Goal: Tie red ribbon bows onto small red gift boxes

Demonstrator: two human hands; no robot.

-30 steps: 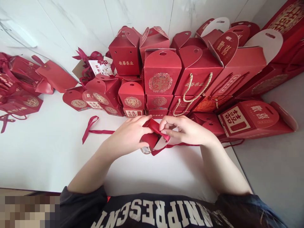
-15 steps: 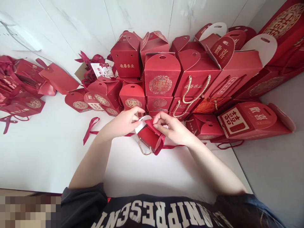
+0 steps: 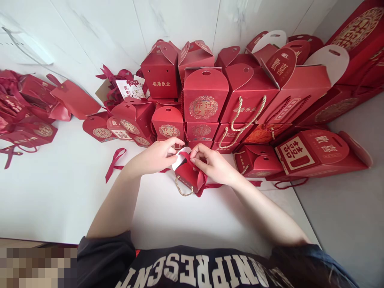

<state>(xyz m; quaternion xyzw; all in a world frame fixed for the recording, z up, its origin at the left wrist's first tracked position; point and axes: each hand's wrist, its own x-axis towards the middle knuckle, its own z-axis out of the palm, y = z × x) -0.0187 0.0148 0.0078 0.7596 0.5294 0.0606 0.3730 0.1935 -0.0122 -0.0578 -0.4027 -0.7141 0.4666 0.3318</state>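
A small red gift box (image 3: pixel 188 176) with a gold rope handle (image 3: pixel 183 189) lies tilted on the white table, its white-lined flap raised at the far left. My left hand (image 3: pixel 159 154) is at that flap, thumb and fingers curved around its edge. With thumb and forefinger pinched, my right hand (image 3: pixel 211 162) holds the red ribbon above the box top. More ribbon hangs down the box's right side and reaches out along the table. Part of the box is hidden behind my right fingers.
Behind my hands stand stacked red gift boxes (image 3: pixel 205 96). A pile of red boxes and ribbons (image 3: pixel 33 104) is at the left. A loose ribbon (image 3: pixel 114 164) lies beside my left forearm. More boxes (image 3: pixel 318 150) are at the right.
My right hand has moved slightly left with the pinched ribbon, over the box towards the raised flap. My left hand has barely moved.
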